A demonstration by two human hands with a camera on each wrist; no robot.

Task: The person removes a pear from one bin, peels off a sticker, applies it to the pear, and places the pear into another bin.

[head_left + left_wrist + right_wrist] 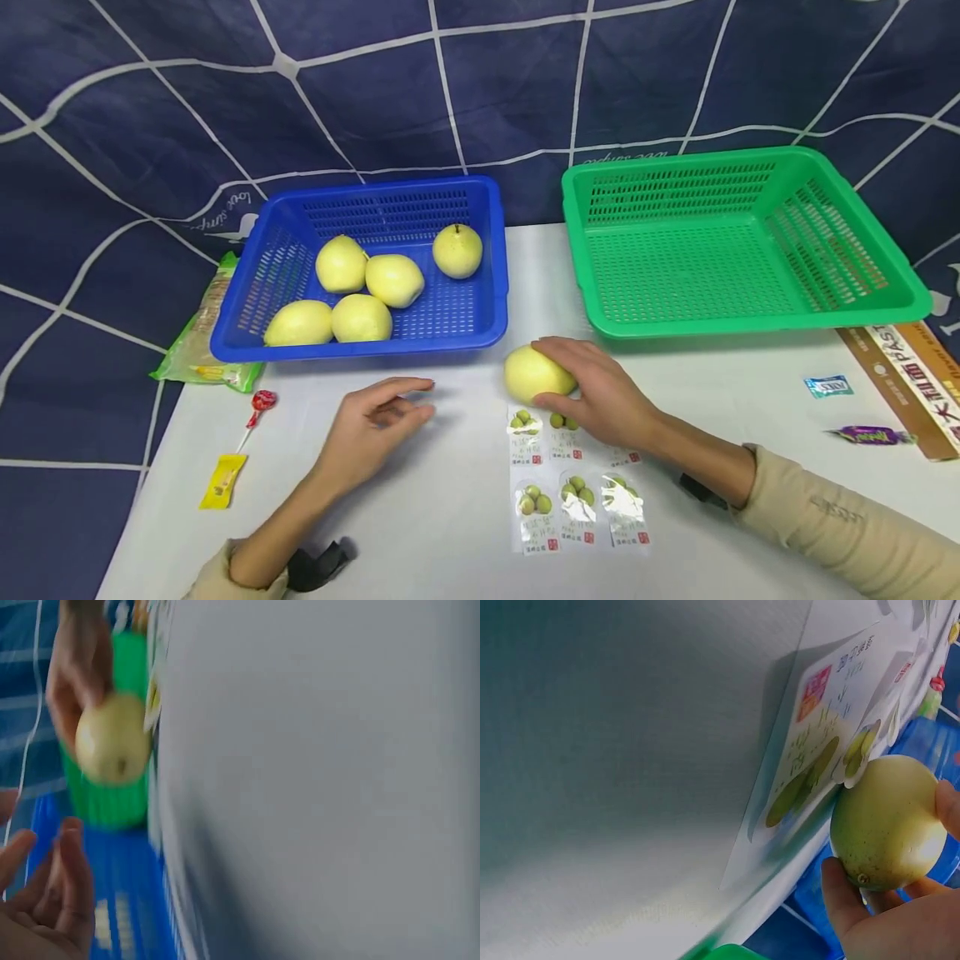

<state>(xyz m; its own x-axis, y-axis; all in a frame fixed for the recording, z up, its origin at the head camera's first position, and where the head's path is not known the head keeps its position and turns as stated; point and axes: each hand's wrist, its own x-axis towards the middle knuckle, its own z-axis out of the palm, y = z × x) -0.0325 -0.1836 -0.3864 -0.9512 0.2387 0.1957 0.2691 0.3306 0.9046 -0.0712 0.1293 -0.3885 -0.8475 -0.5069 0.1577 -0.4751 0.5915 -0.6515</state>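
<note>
A pale yellow pear is gripped by my right hand, its thumb on the near side and fingers over the far side. In the right wrist view the pear sits between thumb and fingers, close beside a label sheet. That sheet of pear-picture labels lies on the table below the right hand, which covers part of its top row. My left hand hovers to the left, fingers loosely bent, with nothing visible between them. Several more pears lie in the blue basket.
A green basket stands at the back right, with brown packaging beside it. A small blue packet and a purple-wrapped candy lie nearby. At left are a green-edged bag, a red lollipop and a yellow packet.
</note>
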